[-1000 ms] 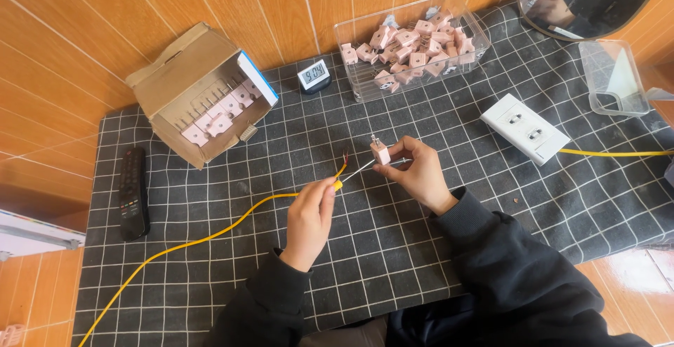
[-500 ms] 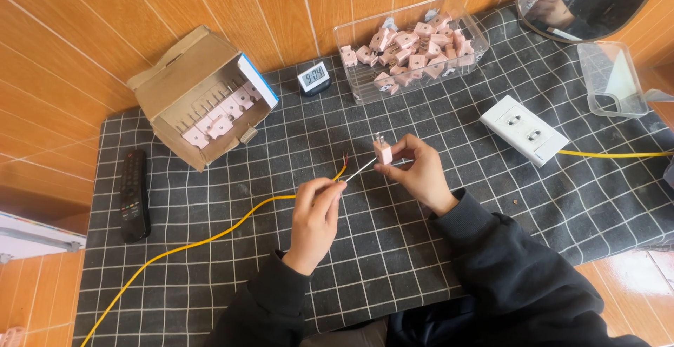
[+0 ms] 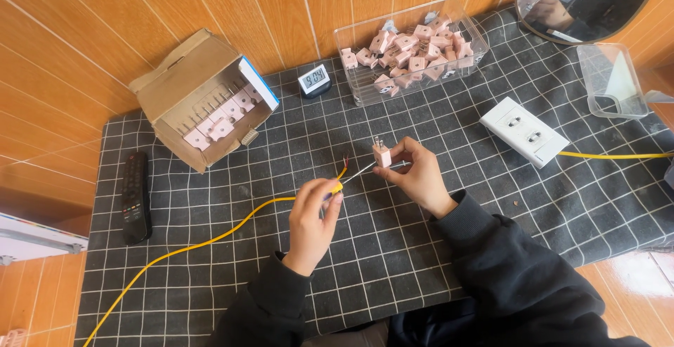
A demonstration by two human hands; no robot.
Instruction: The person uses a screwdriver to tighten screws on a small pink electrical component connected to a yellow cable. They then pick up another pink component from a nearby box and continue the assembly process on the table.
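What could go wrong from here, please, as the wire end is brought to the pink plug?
The stripped wire ends sit apart from the pink plug, so they might splay or miss. The right hand pinches the plug together with a thin metal tool; either could slip. The left hand grips the yellow cable near its tip, and the long trailing run might tug it.

Both forearms, in dark long sleeves, reach forward from the lower edge of the view and angle toward each other. The left hand (image 3: 314,215) is raised with its wrist bent back, thumb and fingers drawn together in a tight pinch at the fingertips. The right hand (image 3: 418,176) sits slightly farther forward and just beside it, palm turned leftward, its fingers curled inward and its thumb pressed against the forefinger in a closed grip.
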